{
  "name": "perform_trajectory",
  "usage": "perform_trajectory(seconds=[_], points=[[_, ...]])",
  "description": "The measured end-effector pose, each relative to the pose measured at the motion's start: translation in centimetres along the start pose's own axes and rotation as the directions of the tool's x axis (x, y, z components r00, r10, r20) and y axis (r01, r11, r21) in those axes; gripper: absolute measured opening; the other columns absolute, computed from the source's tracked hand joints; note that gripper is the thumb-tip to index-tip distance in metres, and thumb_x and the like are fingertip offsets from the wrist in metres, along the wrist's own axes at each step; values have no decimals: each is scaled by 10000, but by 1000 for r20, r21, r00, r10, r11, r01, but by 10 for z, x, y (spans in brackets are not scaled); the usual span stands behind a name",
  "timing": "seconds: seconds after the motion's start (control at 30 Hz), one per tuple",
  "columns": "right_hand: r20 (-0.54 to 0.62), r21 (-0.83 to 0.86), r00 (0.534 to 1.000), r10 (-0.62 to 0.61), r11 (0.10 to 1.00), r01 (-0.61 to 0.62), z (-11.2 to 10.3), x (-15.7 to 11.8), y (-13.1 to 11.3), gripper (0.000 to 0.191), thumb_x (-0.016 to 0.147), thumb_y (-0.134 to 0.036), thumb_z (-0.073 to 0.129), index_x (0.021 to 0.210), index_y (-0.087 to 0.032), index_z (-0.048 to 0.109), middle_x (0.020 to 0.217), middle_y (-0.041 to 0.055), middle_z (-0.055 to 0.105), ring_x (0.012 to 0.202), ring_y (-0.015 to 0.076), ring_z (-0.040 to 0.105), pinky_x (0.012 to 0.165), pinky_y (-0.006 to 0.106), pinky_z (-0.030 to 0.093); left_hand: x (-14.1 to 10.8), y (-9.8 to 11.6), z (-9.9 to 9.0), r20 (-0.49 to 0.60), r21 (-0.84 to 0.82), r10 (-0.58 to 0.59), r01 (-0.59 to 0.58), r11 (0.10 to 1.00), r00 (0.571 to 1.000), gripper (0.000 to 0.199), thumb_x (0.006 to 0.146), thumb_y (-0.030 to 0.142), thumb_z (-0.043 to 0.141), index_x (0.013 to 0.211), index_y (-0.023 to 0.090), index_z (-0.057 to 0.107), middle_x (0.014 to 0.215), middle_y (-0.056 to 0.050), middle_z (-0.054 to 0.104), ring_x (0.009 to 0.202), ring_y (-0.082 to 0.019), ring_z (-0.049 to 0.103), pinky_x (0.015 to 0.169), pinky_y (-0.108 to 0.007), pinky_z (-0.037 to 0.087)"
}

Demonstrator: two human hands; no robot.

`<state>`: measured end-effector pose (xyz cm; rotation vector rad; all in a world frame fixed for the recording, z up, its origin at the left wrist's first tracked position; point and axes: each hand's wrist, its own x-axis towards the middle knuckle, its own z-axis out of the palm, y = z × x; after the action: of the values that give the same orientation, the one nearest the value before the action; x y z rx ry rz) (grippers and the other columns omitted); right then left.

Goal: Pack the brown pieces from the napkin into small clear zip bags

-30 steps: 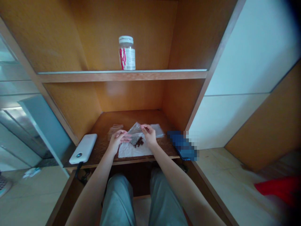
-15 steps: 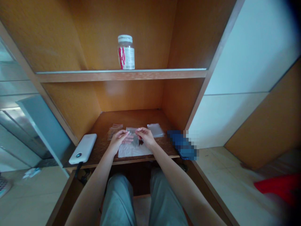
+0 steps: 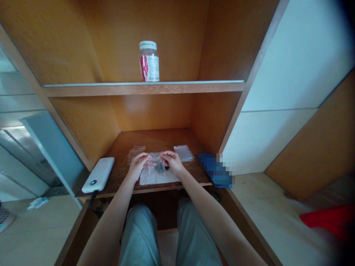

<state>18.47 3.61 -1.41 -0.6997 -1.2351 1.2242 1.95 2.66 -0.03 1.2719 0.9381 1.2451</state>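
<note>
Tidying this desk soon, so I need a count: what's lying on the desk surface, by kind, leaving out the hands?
Clear plastic bags: 3
White power bank: 1
White paper sheet: 1
Blurred blue item: 1
Total: 6

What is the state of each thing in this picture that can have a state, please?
left hand, pinching the bag's edge
right hand, pinching the bag's edge
clear plastic bag, held low over the paper
dark pieces, visible through the bag
white paper sheet, lying flat under the bag
flat clear bag, lying on the desk
jar, upright on the shelf, lid on
white power bank, lying flat, cable attached
</note>
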Motion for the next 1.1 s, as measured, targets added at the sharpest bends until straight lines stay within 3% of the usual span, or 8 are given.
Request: perform_trajectory(seconds=[0.2,0.37,0.67,0.93,1.1], points=[[95,-43,995,8,999,-4,1,-2,3,286,686,-459,599,716,-179,649,507,-21,562,329,52,333,346,207,229,-5,6,4,112,102,-45,34,994,993,282,699,368,623,871,145,608,774,-76,690,659,-207,657,637,-346,526],[155,-105,988,9,994,7,3,-5,0,276,692,-462,596,700,-193,654,461,-45,521,312,45,308,333,207,200,-7,6,7,140,117,-27,11,993,990,253,714,374,605,835,152,613,734,-70,690,649,-220,656,585,-342,530],[147,-135,989,-3,991,23,5,-5,1,262,686,-427,616,692,-169,653,405,-57,442,305,39,295,313,192,186,-5,0,7,164,169,-4,-24,985,987,233,733,354,578,817,143,626,705,-46,685,608,-181,646,580,-313,536],[146,-187,987,-65,978,92,4,-4,10,223,683,-388,624,657,-168,645,448,-43,490,328,39,329,322,185,222,-2,-5,5,119,236,42,-69,969,992,179,727,324,564,704,151,605,597,-17,650,517,-160,622,521,-290,529],[142,-176,988,-60,981,85,5,-6,9,242,696,-405,603,705,-168,648,450,-40,502,304,43,333,299,185,225,0,-8,3,56,223,70,-81,971,996,199,708,337,583,753,144,596,613,-18,646,500,-157,611,490,-288,524]])
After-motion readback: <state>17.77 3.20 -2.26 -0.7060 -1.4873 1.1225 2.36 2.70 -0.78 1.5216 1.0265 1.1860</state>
